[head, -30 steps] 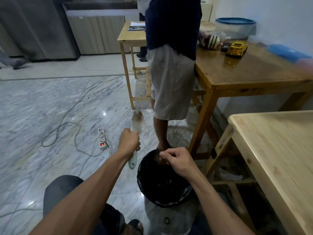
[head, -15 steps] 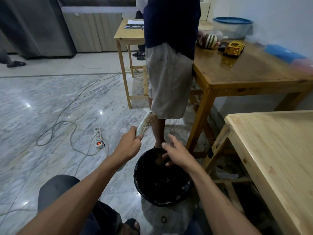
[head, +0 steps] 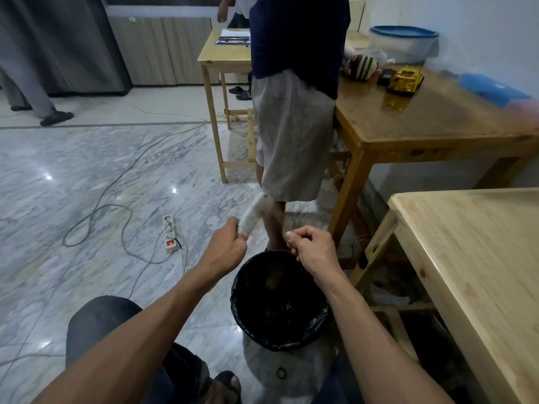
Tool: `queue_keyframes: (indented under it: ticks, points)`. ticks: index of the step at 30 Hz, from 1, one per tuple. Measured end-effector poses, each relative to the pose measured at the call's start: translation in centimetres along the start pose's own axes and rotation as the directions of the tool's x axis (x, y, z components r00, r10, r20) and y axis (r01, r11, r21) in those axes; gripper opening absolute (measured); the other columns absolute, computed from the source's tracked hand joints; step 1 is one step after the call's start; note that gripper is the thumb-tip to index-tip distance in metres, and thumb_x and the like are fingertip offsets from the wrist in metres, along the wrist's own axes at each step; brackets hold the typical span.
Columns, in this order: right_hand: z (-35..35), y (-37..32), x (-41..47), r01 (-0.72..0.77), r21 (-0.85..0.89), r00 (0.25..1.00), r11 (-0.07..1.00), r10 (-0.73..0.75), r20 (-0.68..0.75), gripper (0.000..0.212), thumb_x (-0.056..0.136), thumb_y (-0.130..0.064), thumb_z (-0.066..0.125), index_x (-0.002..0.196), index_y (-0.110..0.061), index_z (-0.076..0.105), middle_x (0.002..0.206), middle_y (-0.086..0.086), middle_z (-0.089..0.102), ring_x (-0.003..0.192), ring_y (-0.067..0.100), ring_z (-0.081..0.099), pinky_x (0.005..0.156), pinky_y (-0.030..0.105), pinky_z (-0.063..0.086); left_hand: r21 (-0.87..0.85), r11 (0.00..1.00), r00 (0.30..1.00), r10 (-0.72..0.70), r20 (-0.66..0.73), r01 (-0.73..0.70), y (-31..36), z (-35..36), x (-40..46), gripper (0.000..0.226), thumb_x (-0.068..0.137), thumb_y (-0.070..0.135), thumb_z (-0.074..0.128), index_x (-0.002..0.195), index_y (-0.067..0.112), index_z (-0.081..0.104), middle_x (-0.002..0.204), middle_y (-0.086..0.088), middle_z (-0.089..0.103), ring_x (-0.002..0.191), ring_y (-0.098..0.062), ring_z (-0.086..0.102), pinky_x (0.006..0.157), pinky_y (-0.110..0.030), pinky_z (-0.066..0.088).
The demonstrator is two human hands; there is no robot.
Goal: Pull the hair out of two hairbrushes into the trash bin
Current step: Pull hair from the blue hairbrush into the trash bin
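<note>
My left hand (head: 226,250) grips the handle of a pale hairbrush (head: 255,212), whose blurred head points up and away, just left of the bin. My right hand (head: 313,247) hovers over the far rim of the bin with thumb and fingers pinched together; whether hair is between them I cannot tell. The trash bin (head: 313,335) stands on the floor between my knees, lined with a black bag, and a brownish clump of hair (head: 272,281) lies inside. A second hairbrush is not in sight.
A person in grey shorts (head: 291,135) stands right behind the bin. A light wooden table (head: 478,263) is at my right, a darker table (head: 423,118) with a yellow toy car beyond. A power strip (head: 169,233) and cables lie on the marble floor at left.
My right hand rose from inside the bin and closed from spread fingers into a pinch above the rim. The left hand turned the brush from handle-down to head pointing up and away.
</note>
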State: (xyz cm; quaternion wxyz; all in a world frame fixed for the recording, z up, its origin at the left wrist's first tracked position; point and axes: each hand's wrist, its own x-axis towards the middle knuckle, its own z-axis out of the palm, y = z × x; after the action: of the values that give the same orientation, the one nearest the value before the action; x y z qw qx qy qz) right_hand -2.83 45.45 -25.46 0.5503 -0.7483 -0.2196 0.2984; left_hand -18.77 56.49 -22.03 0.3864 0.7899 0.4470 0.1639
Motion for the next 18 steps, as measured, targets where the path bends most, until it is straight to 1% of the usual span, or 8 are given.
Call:
queue_keyframes:
  ticks: [2,4,6,8,10,12,15,18]
  points:
    - [-0.8,1.2,-0.4,-0.025,-0.049,1.0,0.999,0.025,0.006,0.023,0.09,-0.025,0.075,0.068,-0.019,0.073,0.063,-0.004,0.072,0.064,0.013,0.065,0.068,0.037,0.056,-0.08,0.994,0.988,-0.082,-0.128,0.072,-0.2,-0.7,0.7,0.008,0.097,0.019,0.045,0.1,0.012,0.048,0.085,-0.009,0.058,0.069,-0.022,0.053,0.059,-0.039,0.045]
    - [-1.6,2.3,-1.1,-0.046,-0.078,0.999,0.996,0.048,0.024,0.019,0.09,-0.026,0.075,0.072,-0.02,0.075,0.068,-0.002,0.075,0.065,0.012,0.067,0.07,0.037,0.057,-0.049,0.997,0.985,-0.072,-0.157,0.065,-0.1,-1.6,1.2,0.009,0.1,0.02,0.044,0.1,0.011,0.047,0.083,-0.008,0.056,0.067,-0.021,0.052,0.056,-0.037,0.042]
    - [-2.0,2.8,-1.7,-0.046,-0.094,0.996,0.995,0.053,0.078,0.014,0.094,-0.025,0.072,0.082,-0.021,0.078,0.078,0.0,0.077,0.068,0.011,0.068,0.066,0.033,0.056,0.017,1.0,0.995,-0.007,-0.1,0.009,0.2,-1.9,1.1,0.009,0.103,0.019,0.043,0.1,0.011,0.046,0.079,-0.008,0.054,0.063,-0.019,0.048,0.052,-0.034,0.033]
    - [-2.1,2.4,-1.8,-0.059,-0.084,0.988,0.995,0.07,0.137,0.014,0.098,-0.022,0.066,0.103,-0.022,0.079,0.094,0.002,0.078,0.077,0.012,0.071,0.064,0.029,0.058,0.064,0.997,0.998,0.052,-0.041,-0.05,0.6,-1.6,0.6,0.008,0.104,0.02,0.044,0.105,0.012,0.047,0.079,-0.008,0.056,0.063,-0.02,0.049,0.052,-0.034,0.032]
    - [-1.9,1.7,-1.6,-0.102,-0.054,0.978,0.993,0.11,0.175,0.029,0.1,-0.02,0.061,0.126,-0.021,0.07,0.109,0.0,0.074,0.088,0.015,0.073,0.067,0.029,0.06,0.078,0.993,0.996,0.091,-0.002,-0.091,0.8,-0.9,0.2,0.007,0.104,0.02,0.045,0.105,0.013,0.048,0.079,-0.009,0.057,0.065,-0.02,0.05,0.054,-0.035,0.033]
    - [-1.7,0.9,-1.3,-0.124,0.001,0.979,0.992,0.122,0.164,0.044,0.099,-0.022,0.058,0.143,-0.023,0.058,0.116,-0.004,0.068,0.093,0.019,0.073,0.069,0.031,0.061,0.068,0.991,0.993,0.114,0.034,-0.116,0.8,-0.2,-0.2,0.006,0.104,0.019,0.046,0.103,0.013,0.047,0.079,-0.01,0.057,0.065,-0.022,0.049,0.056,-0.036,0.034]
    - [-1.8,-0.1,-1.0,-0.094,0.124,0.989,0.988,0.078,0.125,0.049,0.098,-0.033,0.059,0.147,-0.026,0.054,0.114,-0.008,0.068,0.084,0.018,0.073,0.067,0.032,0.058,0.064,0.983,0.981,0.167,0.1,-0.173,0.5,0.5,-0.5,0.006,0.104,0.02,0.048,0.1,0.016,0.046,0.074,-0.007,0.054,0.063,-0.022,0.048,0.058,-0.037,0.034]
    - [-2.0,-0.8,-0.6,-0.025,0.206,0.992,0.978,-0.001,0.124,0.043,0.098,-0.041,0.065,0.138,-0.029,0.058,0.106,-0.01,0.073,0.073,0.011,0.071,0.059,0.026,0.055,0.102,0.963,0.958,0.228,0.174,-0.248,0.3,1.1,-0.5,0.002,0.103,0.02,0.049,0.103,0.019,0.048,0.073,-0.005,0.056,0.064,-0.024,0.052,0.06,-0.039,0.038]
